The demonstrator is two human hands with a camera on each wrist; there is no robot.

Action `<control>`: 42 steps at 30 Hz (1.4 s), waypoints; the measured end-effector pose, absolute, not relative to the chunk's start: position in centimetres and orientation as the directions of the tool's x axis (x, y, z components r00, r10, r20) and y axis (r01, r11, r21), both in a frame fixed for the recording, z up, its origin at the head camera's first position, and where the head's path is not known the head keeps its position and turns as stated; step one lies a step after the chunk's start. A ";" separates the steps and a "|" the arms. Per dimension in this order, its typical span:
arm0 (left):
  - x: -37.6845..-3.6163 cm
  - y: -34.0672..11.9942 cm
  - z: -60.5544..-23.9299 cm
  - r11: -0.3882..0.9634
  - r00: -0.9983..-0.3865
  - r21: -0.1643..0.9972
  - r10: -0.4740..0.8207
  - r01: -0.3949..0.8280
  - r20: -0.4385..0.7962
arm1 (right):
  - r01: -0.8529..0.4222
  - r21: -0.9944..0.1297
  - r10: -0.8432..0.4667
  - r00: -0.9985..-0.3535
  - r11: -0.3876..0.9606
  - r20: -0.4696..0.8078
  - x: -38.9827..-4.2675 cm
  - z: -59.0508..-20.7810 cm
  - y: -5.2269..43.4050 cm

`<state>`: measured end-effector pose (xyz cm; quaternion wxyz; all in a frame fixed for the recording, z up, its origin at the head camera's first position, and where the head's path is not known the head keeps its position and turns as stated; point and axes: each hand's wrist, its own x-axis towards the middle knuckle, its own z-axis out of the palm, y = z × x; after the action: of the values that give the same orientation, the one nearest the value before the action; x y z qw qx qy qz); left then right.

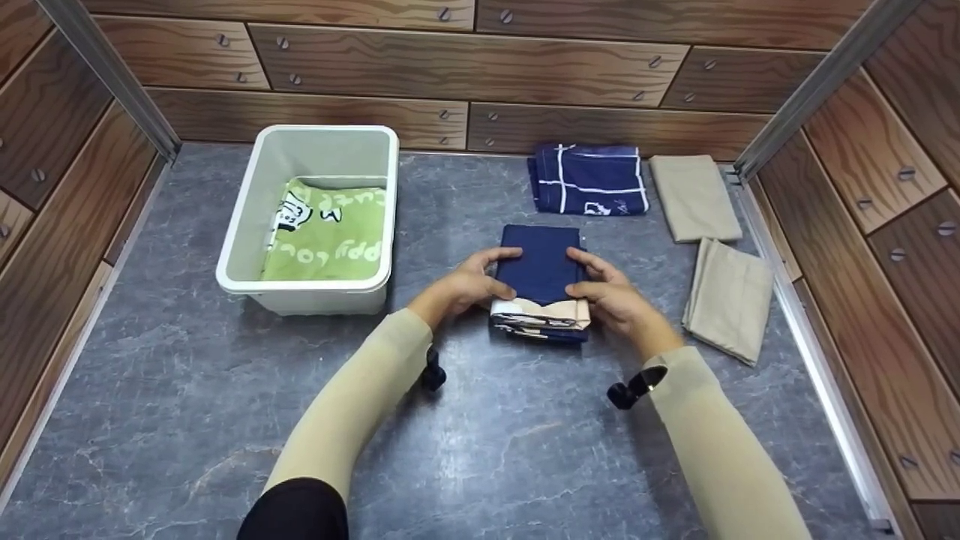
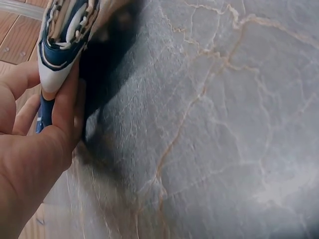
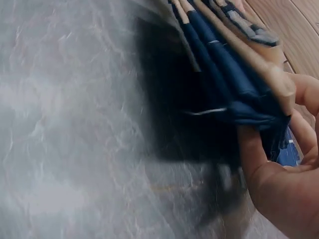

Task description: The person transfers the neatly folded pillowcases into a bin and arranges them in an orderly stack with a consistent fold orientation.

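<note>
Between both hands is a thick folded cloth (image 1: 541,262), navy on top with a cream band and layered folds along its near edge. My left hand (image 1: 472,281) grips its left side, and my right hand (image 1: 611,296) grips the right side. From the left wrist, the left hand (image 2: 37,154) shows thumb and fingers pinching the edge of the folded cloth (image 2: 62,55). In the right wrist view, the right hand (image 3: 289,189) holds the other edge of the cloth (image 3: 234,84), where navy and tan layers hang slightly loose. A dark shadow falls on the tabletop beneath the cloth.
A white bin (image 1: 229,259) stands to the left with a green printed cloth (image 1: 337,240) inside. At the back right lie a navy cloth with white lines (image 1: 600,180) and a beige cloth (image 1: 694,199). A second beige cloth (image 1: 727,300) lies nearer. Wood-patterned walls (image 1: 465,64) enclose the marbled tabletop (image 1: 510,465).
</note>
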<state>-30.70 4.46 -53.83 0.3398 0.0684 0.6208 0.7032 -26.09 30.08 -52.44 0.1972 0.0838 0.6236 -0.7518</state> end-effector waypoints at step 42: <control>-30.8 3.3 -52.5 0.081 -0.709 0.926 0.619 -0.369 -0.337 | 0.359 -0.931 -0.228 -0.913 -0.057 -0.338 -25.9 -51.1 30.3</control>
<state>-30.83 3.33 -52.48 0.3684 0.0981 0.6364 0.6706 -25.89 30.34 -51.12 0.2024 0.0502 0.6560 -0.7253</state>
